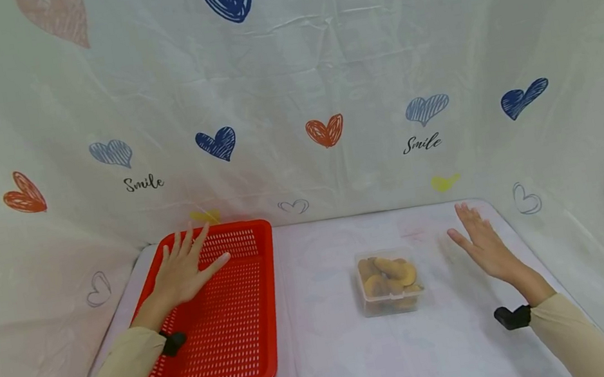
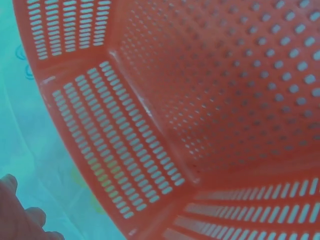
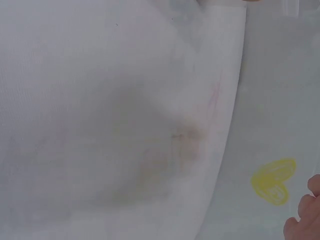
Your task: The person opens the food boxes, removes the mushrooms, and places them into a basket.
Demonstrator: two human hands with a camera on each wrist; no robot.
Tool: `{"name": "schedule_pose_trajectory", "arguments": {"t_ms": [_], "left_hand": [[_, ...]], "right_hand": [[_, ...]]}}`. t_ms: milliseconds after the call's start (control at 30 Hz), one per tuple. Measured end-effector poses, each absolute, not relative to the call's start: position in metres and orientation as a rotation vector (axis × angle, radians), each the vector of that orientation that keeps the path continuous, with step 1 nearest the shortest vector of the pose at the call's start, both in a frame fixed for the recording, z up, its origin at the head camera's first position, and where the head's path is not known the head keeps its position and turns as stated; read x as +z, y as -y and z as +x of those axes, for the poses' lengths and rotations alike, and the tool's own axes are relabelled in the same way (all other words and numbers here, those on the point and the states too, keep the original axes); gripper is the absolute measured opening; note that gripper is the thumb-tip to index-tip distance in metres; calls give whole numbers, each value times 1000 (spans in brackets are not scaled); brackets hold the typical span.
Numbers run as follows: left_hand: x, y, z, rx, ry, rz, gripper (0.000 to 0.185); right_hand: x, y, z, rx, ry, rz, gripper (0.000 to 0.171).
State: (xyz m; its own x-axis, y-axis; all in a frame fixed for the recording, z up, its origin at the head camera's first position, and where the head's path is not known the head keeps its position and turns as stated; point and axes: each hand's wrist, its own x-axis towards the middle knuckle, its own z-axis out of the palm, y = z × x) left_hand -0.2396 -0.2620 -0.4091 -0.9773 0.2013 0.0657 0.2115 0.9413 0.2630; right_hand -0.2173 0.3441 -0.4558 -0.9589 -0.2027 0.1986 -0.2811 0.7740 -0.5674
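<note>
A shallow red plastic basket with slotted sides lies on the left of the table; its mesh floor fills most of the left wrist view. Over its far left part hovers my left hand, fingers spread and holding nothing. Right of the middle stands a small clear plastic box with curved, tan-yellow pieces inside, their kind unclear. Whether a lid covers it, I cannot tell. My right hand is raised to the right of the box, fingers straight, thumb apart, touching nothing.
The table has a white cover. Behind it and at both sides hangs a pale sheet printed with hearts and the word "Smile". Black straps with small devices sit on both wrists.
</note>
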Motion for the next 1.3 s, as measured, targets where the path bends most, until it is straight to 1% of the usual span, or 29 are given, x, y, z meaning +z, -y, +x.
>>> {"name": "schedule_pose_trajectory", "arguments": {"t_ms": [200, 667, 767, 933, 1133, 1300], "left_hand": [[-400, 247, -240, -484, 3013, -390, 96], [-388, 198, -238, -533, 2896, -654, 93], [-388, 186, -236, -541, 2894, -693, 94], [-389, 164, -234, -563, 2889, -765, 95], [-391, 138, -233, -617, 2866, -855, 94], [-394, 115, -235, -662, 2872, -924, 96]], "right_hand": [[-456, -334, -209, 1220, 2814, 420, 73], [-475, -309, -186, 1449, 2769, 506, 76], [-482, -304, -182, 1532, 2721, 561, 80], [-494, -299, -178, 1658, 2646, 641, 92], [-507, -292, -175, 1734, 2593, 672, 106], [-516, -286, -173, 1762, 2579, 679, 114]]}}
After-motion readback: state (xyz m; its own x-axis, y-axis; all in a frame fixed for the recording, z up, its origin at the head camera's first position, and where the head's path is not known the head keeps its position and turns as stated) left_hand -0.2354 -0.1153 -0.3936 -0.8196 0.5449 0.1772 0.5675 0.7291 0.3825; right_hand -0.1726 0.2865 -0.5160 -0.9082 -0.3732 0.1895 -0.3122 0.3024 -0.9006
